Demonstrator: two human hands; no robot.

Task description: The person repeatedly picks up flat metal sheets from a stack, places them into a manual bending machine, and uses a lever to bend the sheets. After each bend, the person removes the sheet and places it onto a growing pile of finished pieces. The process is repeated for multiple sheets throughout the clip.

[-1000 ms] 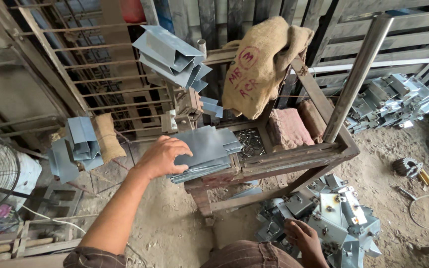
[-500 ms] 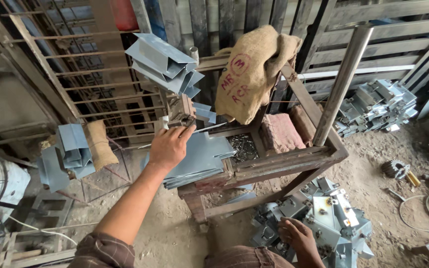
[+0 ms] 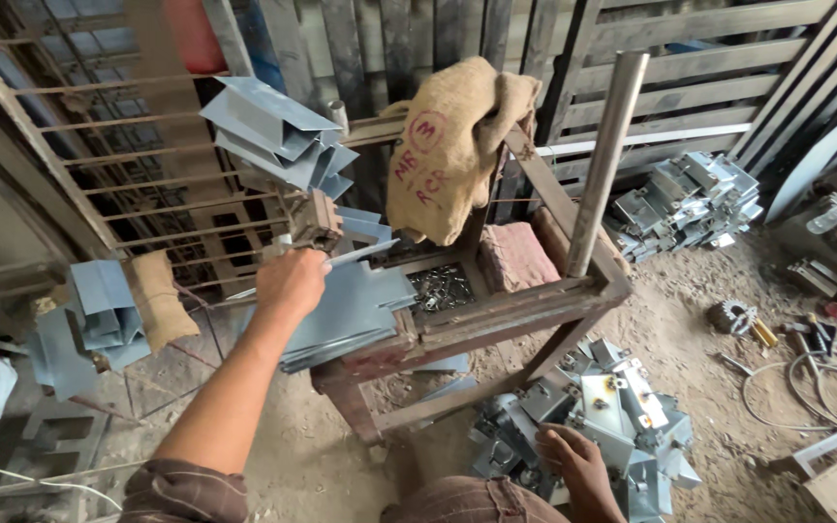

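Note:
My left hand [image 3: 290, 281] is stretched out over a stack of blue-grey bent metal sheets [image 3: 351, 315] on a rusty steel frame stand [image 3: 535, 302]. Its fingers are closed on the edge of a thin grey sheet piece [image 3: 365, 254], lifted a little above the stack beside a small rusty fixture [image 3: 317, 221]. My right hand [image 3: 573, 463] rests low on a pile of shiny metal brackets [image 3: 622, 402] on the dirt floor, fingers spread on one bracket. More folded blue-grey sheets [image 3: 273, 126] sit higher up at the back left.
A burlap sack [image 3: 448, 145] hangs over the stand next to an upright steel pipe [image 3: 607, 155]. A tray of small metal bits [image 3: 440, 287] and a reddish pad [image 3: 515, 257] lie inside the frame. Another bracket pile [image 3: 690, 199] and cables with tools [image 3: 806, 373] lie on the right.
My left hand has lifted from flat on the stack toward the fixture and closed on a thin sheet piece. My right hand stays on the bracket pile.

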